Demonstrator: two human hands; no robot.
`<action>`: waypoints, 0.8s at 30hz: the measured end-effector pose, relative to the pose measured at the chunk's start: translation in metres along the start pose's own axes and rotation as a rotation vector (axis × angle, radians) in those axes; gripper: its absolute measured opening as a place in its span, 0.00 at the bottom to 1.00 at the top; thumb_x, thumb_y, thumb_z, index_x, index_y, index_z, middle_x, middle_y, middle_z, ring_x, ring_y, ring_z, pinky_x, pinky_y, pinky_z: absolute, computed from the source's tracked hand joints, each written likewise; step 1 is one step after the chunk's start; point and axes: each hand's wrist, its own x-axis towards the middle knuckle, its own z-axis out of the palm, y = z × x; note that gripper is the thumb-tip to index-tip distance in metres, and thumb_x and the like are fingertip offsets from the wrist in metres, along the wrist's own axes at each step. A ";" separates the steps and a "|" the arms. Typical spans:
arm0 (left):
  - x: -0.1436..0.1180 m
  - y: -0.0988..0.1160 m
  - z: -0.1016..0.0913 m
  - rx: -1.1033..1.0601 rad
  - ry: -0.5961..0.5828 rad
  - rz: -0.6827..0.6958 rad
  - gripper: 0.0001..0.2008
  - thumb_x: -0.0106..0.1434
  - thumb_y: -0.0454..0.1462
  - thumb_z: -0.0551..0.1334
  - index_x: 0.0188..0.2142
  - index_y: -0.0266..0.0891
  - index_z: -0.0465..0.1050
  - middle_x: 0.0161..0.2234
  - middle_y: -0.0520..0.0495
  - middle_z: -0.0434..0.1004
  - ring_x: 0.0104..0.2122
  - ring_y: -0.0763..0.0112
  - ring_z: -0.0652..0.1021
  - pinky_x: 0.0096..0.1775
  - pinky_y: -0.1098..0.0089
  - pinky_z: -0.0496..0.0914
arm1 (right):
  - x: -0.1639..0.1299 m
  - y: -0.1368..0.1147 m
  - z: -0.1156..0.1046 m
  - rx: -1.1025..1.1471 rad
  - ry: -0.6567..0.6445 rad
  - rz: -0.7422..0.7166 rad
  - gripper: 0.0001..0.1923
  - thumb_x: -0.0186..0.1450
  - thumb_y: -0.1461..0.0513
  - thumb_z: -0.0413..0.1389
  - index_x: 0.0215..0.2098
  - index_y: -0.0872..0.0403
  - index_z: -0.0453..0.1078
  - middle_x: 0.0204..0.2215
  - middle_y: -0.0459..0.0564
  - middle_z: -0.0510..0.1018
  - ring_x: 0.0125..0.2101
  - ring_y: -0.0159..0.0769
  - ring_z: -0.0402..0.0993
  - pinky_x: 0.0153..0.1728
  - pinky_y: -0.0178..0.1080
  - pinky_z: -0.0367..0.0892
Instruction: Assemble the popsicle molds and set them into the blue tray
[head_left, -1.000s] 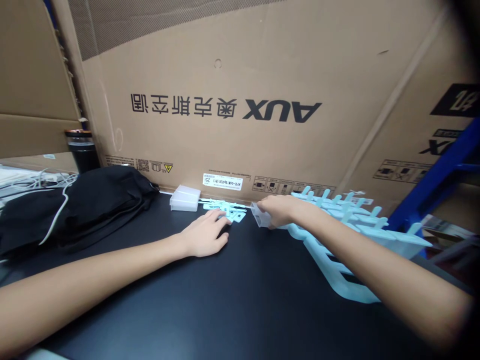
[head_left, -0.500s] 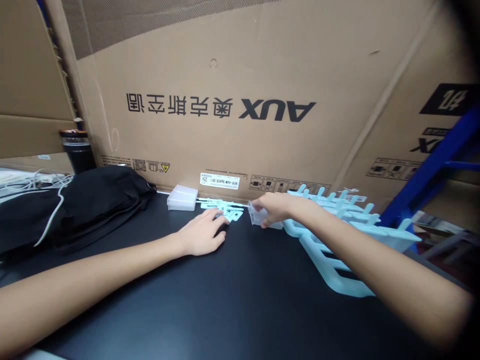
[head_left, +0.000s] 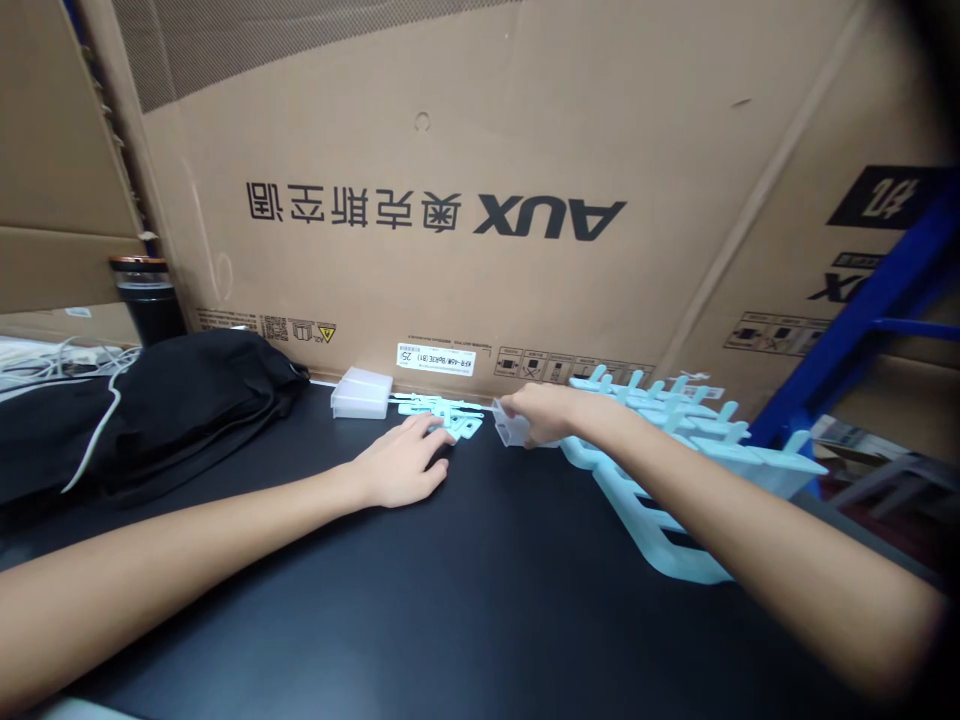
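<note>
My left hand (head_left: 401, 468) lies palm down on the black table (head_left: 480, 600), its fingertips on a small heap of pale blue plastic pieces (head_left: 450, 415). My right hand (head_left: 544, 412) grips a small clear plastic box (head_left: 510, 428) that rests on the table just right of that heap. My right forearm crosses over a stack of pale blue plastic frames (head_left: 675, 470) with branching arms.
A second clear lidded box (head_left: 361, 393) sits left of the heap. A black bag (head_left: 150, 410) with a white cable lies at the left, a dark tumbler (head_left: 146, 295) behind it. A large AUX cardboard carton (head_left: 480, 200) walls the back; a blue rack (head_left: 855, 320) stands right.
My right hand has slid the clear box slightly left toward the heap. The left hand stays on the blue pieces. The camera has shifted a little.
</note>
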 end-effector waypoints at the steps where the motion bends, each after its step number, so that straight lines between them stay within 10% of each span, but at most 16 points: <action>1: 0.000 0.000 0.000 -0.001 0.002 0.001 0.19 0.69 0.42 0.50 0.56 0.40 0.65 0.62 0.39 0.61 0.64 0.54 0.60 0.62 0.52 0.60 | 0.000 0.000 0.001 -0.004 0.007 -0.002 0.29 0.51 0.59 0.64 0.52 0.54 0.70 0.47 0.59 0.76 0.45 0.51 0.74 0.35 0.42 0.65; 24: 0.000 0.000 -0.001 0.000 0.001 0.009 0.18 0.70 0.42 0.50 0.56 0.40 0.65 0.60 0.40 0.62 0.63 0.55 0.61 0.62 0.53 0.61 | 0.002 0.015 0.008 0.032 0.032 -0.046 0.29 0.52 0.57 0.63 0.51 0.56 0.72 0.44 0.57 0.78 0.42 0.46 0.75 0.37 0.41 0.66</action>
